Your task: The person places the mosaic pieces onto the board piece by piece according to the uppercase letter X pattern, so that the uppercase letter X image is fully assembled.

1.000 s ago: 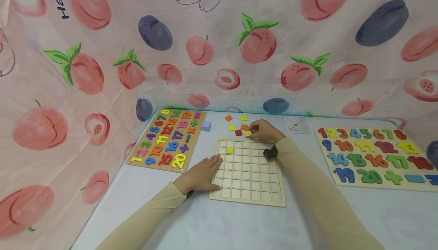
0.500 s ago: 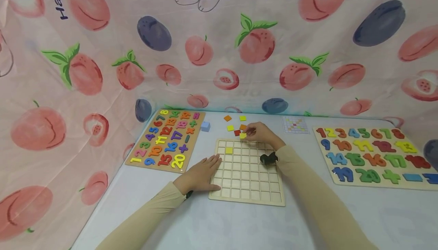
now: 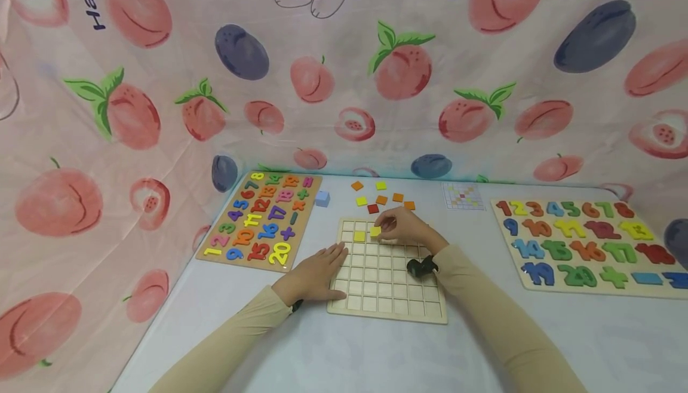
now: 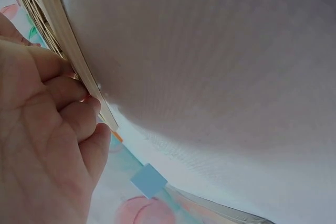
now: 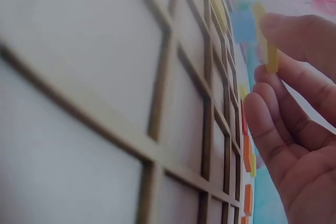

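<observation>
A wooden grid board [image 3: 385, 290] with square cells lies on the table. My right hand [image 3: 404, 226] pinches a yellow square tile [image 3: 375, 232] between thumb and finger, over the board's far rows; the right wrist view shows this tile [image 5: 266, 38] held on edge, apart from the grid. Another yellow tile [image 3: 359, 236] sits in a cell just to its left. On the board's left edge rests my left hand [image 3: 316, 275], fingers extended; in the left wrist view its fingers [image 4: 79, 116] lie along the board's wooden rim [image 4: 79, 56].
Beyond the board lie loose tiles: a red one [image 3: 373, 208], yellow ones [image 3: 381, 186] and several orange ones [image 3: 398, 197]. A blue block [image 3: 322, 199] stands near the left number board [image 3: 294, 249]. A printed grid card [image 3: 463, 196] and another number board [image 3: 513, 261] are at right.
My right hand has brought the yellow tile from the loose tiles back toward me over the grid board, uncovering orange tiles behind it. The left hand has stayed in place.
</observation>
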A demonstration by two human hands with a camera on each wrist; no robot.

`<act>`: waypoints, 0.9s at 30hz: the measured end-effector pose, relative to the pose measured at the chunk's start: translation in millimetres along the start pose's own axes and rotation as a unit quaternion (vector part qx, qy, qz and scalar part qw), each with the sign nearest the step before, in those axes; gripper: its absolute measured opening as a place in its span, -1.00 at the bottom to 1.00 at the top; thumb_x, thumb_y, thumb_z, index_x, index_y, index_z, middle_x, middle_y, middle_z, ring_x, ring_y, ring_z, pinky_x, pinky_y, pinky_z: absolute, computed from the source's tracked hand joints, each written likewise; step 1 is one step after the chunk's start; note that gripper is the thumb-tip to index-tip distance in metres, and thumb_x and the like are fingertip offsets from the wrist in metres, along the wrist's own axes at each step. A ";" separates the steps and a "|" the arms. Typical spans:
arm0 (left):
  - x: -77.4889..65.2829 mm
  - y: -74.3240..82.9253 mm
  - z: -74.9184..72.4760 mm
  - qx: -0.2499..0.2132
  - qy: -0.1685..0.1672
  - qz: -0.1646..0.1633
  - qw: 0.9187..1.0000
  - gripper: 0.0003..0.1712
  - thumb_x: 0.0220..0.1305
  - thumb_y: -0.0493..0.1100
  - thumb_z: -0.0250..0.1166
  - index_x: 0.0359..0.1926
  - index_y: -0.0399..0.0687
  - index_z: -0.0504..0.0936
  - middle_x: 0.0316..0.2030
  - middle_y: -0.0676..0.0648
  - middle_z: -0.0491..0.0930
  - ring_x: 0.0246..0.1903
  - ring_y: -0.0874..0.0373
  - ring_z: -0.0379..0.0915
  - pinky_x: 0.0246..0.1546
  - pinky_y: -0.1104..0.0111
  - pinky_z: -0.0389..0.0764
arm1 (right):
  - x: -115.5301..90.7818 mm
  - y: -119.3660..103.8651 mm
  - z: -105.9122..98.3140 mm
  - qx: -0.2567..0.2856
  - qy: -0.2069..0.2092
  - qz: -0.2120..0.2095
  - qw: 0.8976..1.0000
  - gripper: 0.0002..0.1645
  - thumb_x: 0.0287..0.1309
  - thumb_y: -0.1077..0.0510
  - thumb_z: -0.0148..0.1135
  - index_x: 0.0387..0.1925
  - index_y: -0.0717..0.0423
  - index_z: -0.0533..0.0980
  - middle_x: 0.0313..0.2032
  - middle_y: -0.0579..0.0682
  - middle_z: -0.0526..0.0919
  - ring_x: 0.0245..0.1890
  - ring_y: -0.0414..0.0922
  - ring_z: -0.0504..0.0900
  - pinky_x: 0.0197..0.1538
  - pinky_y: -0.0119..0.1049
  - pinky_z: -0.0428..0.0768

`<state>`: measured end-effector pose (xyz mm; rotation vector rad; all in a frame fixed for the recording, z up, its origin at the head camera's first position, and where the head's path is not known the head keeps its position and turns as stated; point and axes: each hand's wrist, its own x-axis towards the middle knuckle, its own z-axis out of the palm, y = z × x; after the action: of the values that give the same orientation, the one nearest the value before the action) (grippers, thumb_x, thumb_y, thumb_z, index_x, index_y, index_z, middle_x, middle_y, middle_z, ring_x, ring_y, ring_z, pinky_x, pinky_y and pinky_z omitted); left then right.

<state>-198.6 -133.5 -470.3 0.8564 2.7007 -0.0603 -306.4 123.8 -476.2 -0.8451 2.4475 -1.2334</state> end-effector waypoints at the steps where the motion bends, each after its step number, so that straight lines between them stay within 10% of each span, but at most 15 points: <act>1: 0.2 0.0 0.1 0.000 0.001 0.000 1.000 0.10 0.14 0.40 0.12 0.47 -0.14 -0.06 0.49 -0.13 -0.12 0.48 0.04 -0.19 0.47 0.21 0.05 | -0.8 -1.2 1.2 -0.006 -0.004 0.001 1.000 -0.77 -0.01 0.21 0.38 -0.25 0.17 0.62 -0.36 0.05 0.64 -0.36 -0.20 0.58 -0.24 -0.37 0.63; 27: -0.9 0.7 -1.3 -0.005 0.000 0.003 1.000 0.10 0.14 0.38 0.14 0.46 -0.16 -0.05 0.48 -0.15 -0.10 0.48 0.02 -0.17 0.46 0.20 0.07 | -5.7 -8.4 15.1 -0.032 -0.051 -0.011 0.998 -0.80 -0.09 0.20 0.44 -0.34 0.13 0.63 -0.42 0.00 0.64 -0.43 -0.25 0.51 -0.30 -0.43 0.58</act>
<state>-197.8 -133.3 -468.8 0.8603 2.6970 -0.0440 -291.4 113.6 -478.7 -0.9315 2.4128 -1.0962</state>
